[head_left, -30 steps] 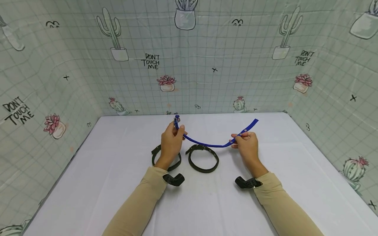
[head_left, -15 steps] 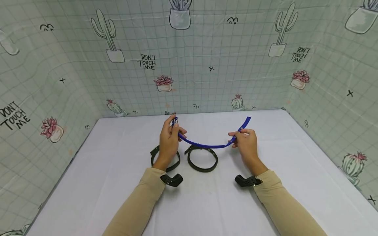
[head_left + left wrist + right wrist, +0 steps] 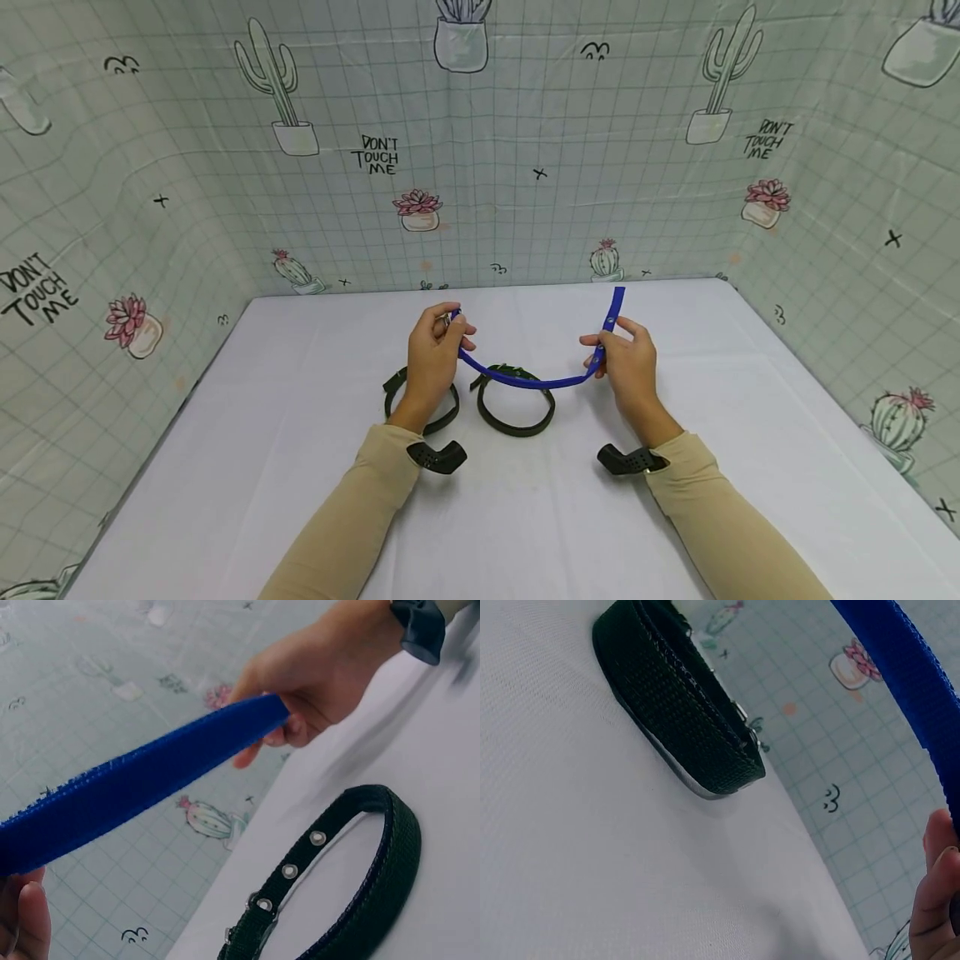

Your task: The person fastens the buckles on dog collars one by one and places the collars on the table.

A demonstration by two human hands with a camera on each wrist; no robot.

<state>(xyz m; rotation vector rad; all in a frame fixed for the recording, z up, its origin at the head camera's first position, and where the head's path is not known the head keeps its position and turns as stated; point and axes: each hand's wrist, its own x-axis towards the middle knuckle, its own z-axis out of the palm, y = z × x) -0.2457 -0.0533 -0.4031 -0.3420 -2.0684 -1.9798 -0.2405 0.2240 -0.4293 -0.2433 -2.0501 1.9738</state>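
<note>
A blue collar [image 3: 536, 384] hangs in a shallow sag above the table, its strap stretched between the two hands. My left hand [image 3: 433, 358] pinches its left end, where a bit of metal hardware shows, mostly hidden by the fingers. Near the other end, my right hand [image 3: 628, 362] pinches the strap between thumb and fingers; metal eyelets show there and the free tip points upward. Behind the strap in the head view lies a dark green collar [image 3: 517, 431], fastened in a loop. The left wrist view shows its eyelets and buckle. Another green collar [image 3: 442, 423] is partly covered by my left hand.
A white cloth covers the table [image 3: 525, 525], on which both green collars lie. Cactus-printed fabric [image 3: 495, 117] rises behind and at both sides. Black devices [image 3: 437, 457] are strapped to both wrists.
The blue collar's right tip has swung upward and to the left, and the strap sags lower. My left fingers have shifted over the hardware end. The green collars stay where they were.
</note>
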